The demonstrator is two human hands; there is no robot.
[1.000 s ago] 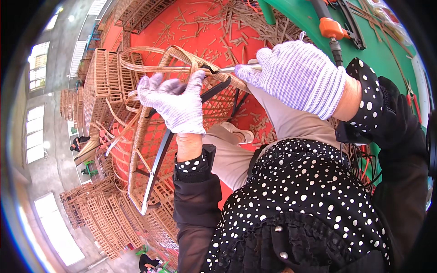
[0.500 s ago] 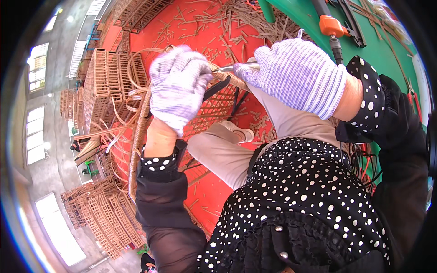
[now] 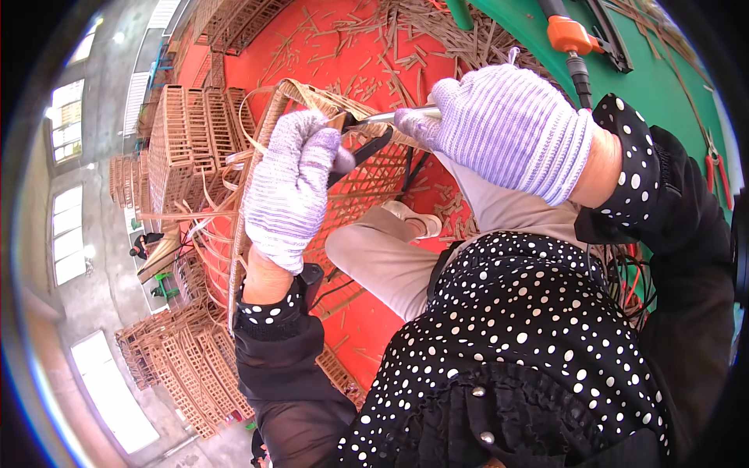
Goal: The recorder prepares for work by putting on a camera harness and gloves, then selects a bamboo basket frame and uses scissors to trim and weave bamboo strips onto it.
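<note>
A woven rattan basket (image 3: 360, 214) with an open-lattice side stands tilted before me, its wrapped rim (image 3: 355, 105) upward. My left hand (image 3: 289, 191), in a striped lilac knit glove, is closed at the rim's corner, pinching a short brown rattan strip (image 3: 337, 121). My right hand (image 3: 507, 132), gloved alike, grips a slim metal tool (image 3: 390, 117), whose handle is mostly hidden in the fist. The tool's tip points left and meets the rim beside the left fingertips. Below it, a black bar (image 3: 367, 156) runs along the basket's inside.
Several lattice baskets (image 3: 175, 156) are stacked at the left, with more (image 3: 191, 374) lower down. Loose rattan ends (image 3: 214, 218) trail off the rim. Cut scraps (image 3: 437, 39) litter the red floor. On the green table (image 3: 655, 101) lie an orange-and-black power tool (image 3: 568, 35) and red-handled pliers (image 3: 711, 168).
My left hand has drawn down and left along the rim, uncovering its corner and the tool's tip. The basket shows slightly more. My right hand has barely shifted.
</note>
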